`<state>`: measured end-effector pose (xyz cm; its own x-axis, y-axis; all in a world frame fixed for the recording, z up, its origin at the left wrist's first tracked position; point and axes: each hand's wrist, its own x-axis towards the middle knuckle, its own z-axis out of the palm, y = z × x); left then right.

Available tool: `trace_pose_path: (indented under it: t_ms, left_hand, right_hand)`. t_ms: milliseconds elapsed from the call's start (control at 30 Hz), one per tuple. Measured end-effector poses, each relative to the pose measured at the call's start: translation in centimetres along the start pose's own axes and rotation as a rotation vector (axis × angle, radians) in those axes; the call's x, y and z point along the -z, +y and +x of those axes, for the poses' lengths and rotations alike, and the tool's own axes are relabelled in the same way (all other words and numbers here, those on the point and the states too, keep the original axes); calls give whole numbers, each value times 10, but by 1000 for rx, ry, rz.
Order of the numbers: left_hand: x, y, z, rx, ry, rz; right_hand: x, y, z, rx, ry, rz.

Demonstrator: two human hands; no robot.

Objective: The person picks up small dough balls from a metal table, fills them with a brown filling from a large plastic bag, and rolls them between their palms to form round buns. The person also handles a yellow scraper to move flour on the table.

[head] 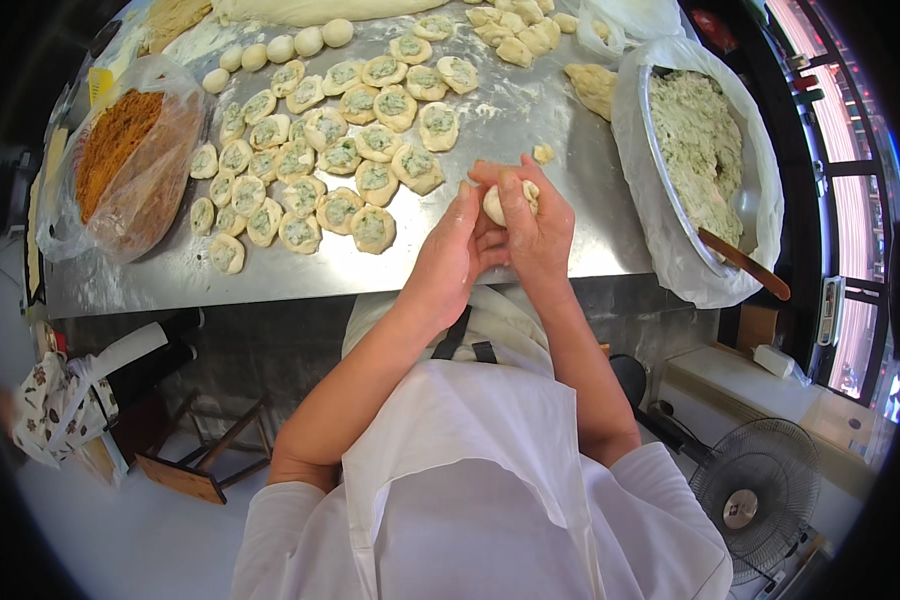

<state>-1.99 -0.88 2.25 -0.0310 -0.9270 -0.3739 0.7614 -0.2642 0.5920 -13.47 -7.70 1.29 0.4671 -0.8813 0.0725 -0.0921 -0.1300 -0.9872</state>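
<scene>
Over the front part of the steel table, my right hand (534,225) grips a small ball of dough (497,205), its thumb and fingers wrapped round it. My left hand (457,240) is cupped against it from the left, its thumb up and fingers meeting the right hand below the ball. Whether the left fingers bear on the dough cannot be told. Left of my hands lie many flat dough rounds topped with a pale green-flecked filling (373,228). A small dough scrap (543,154) lies just beyond my right hand.
At the right, a plastic-lined metal bowl (649,150) holds green-flecked filling and a wooden-handled tool (746,264). A plastic bag of orange-brown crumbly filling (116,150) stands at the left. Dough balls (280,49), dough pieces (521,34) and a long dough roll (322,9) lie farther back.
</scene>
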Motion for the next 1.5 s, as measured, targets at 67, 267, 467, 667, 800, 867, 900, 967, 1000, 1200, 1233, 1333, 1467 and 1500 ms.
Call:
trace_pose_path:
  t_ms: [67,267,467,667,800,867,900,967,1000,1200,1233,1333,1467,1500]
  left_hand:
    - [9,-3,1,-90,20,1]
    - [8,15,-3,-10,76,-55]
    - [25,38,13,25,-171,102]
    - [18,79,13,-106,79,-168]
    - [61,96,17,-140,55,-330]
    - [73,113,14,-136,9,-424]
    - [80,121,14,-132,-27,-426]
    - [99,133,7,-140,-93,-422]
    - [106,139,3,-108,-62,-492]
    - [133,164,-23,-175,105,-472]
    - [136,168,-27,-179,164,-460]
    - [141,177,-37,-234,247,-400]
    - [159,180,-43,-314,294,-368]
    - [163,178,-44,-331,298,-389]
  right_hand:
    - [-5,-16,3,-102,-89,242]
    - [14,-28,18,8,-324,-76]
    - [-8,-48,43,-70,-276,-106]
    - [-44,-52,87,217,-310,-306]
    - [-61,-104,129,-207,-574,-70]
    - [-65,-87,164,108,-562,-368]
    - [-72,-76,183,136,-526,-173]
    - [-97,-75,221,86,-492,-162]
    - [-113,-74,241,167,-516,-256]
    - [-244,-40,362,616,-599,-463]
    - [-271,-36,381,676,-630,-465]
    - [-339,-16,427,799,-675,-493]
    - [-417,6,466,907,-580,-564]
    - [-434,7,472,928,-598,-510]
